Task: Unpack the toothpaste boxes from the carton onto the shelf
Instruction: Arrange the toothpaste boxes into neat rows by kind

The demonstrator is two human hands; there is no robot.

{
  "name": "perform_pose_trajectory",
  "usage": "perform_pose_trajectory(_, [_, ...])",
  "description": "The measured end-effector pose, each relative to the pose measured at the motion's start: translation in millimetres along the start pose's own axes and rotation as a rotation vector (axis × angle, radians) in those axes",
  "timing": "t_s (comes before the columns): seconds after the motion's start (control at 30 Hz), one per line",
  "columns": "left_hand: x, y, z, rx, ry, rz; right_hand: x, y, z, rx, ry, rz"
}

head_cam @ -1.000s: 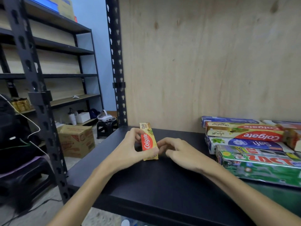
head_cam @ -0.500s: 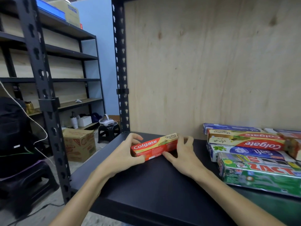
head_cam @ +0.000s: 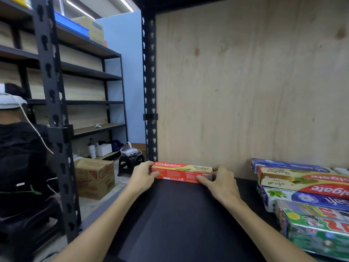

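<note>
a person's left hand (head_cam: 143, 178) and right hand (head_cam: 221, 183) clasp either end of a red colgate box (head_cam: 181, 172), fingers wrapped round it, laid lengthwise along the back edge of the black shelf (head_cam: 181, 214), seemingly to square it against the plywood backing (head_cam: 245, 82).

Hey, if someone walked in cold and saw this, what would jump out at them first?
Probably the red Colgate box, held at both ends by the left hand and right hand at the back of the black shelf, near the plywood panel. Next, the pile of toothpaste boxes crowding the shelf's right side.
</note>
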State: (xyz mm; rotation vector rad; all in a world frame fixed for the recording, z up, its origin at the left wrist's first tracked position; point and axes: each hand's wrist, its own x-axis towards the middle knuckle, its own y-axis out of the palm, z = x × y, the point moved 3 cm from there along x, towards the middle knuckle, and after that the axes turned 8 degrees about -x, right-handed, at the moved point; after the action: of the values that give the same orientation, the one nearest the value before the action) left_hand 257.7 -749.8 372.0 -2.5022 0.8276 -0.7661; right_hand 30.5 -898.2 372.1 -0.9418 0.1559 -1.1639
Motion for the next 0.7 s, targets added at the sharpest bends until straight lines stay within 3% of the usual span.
perform_pose_trajectory(0.7, [38.7,18.8,14.6,-0.042,0.007,-0.079,34.7,23.1,-15.5,0.057,-0.098,-0.066])
